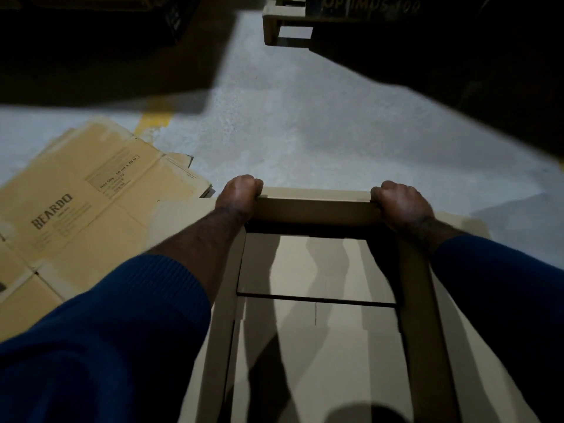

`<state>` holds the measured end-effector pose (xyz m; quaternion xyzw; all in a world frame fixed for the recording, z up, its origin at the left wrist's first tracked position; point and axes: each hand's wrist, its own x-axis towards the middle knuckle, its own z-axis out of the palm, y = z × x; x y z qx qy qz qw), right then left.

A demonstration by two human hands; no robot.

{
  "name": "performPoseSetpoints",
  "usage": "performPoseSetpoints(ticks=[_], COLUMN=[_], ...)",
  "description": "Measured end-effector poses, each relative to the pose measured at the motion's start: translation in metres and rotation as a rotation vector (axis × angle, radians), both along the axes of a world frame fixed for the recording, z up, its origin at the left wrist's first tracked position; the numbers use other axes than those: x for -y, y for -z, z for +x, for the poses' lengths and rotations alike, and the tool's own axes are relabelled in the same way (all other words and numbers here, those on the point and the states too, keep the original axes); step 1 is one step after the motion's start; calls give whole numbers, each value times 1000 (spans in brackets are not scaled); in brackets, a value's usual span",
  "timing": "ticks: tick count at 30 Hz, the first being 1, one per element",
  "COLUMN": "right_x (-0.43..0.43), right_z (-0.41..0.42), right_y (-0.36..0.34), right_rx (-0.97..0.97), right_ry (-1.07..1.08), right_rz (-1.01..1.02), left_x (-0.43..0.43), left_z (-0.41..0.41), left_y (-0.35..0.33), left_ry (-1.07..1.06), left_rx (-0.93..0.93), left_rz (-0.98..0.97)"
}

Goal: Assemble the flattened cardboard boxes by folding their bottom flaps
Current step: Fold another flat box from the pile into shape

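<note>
The open tan cardboard box [317, 267] at lower centre is smooth, matt. The flattened brown cardboard sheets [91, 215] at left are matt, creased. The pale grey concrete floor [305, 126] is rough, speckled. The dark blue sleeve [116, 325] is ribbed knit cloth.

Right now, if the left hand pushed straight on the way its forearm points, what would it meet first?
The left hand grips the box's far wall, so that comes first; past it, only bare grey floor shows, though depth is unclear.
</note>
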<state>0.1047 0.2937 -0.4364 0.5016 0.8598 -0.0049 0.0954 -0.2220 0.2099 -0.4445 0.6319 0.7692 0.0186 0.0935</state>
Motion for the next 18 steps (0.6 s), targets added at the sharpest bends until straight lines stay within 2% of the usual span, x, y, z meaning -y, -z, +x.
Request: performPoseSetpoints(ticks=[5, 9, 13, 18], right_x=[6, 40, 106, 220], right_z=[-15, -40, -70, -91], right_y=[-23, -50, -68, -76], right_rx=[31, -27, -145, -267], right_ry=[-36, -10, 77, 178], right_rz=[-60, -74, -155, -326], left_x=[3, 42, 125, 259], left_z=[14, 32, 54, 87], left_y=[-10, -23, -29, -36], left_ry=[-68, -245, -334, -552], left_rx=[6, 201, 210, 253], left_rz=[-59, -15, 3, -61])
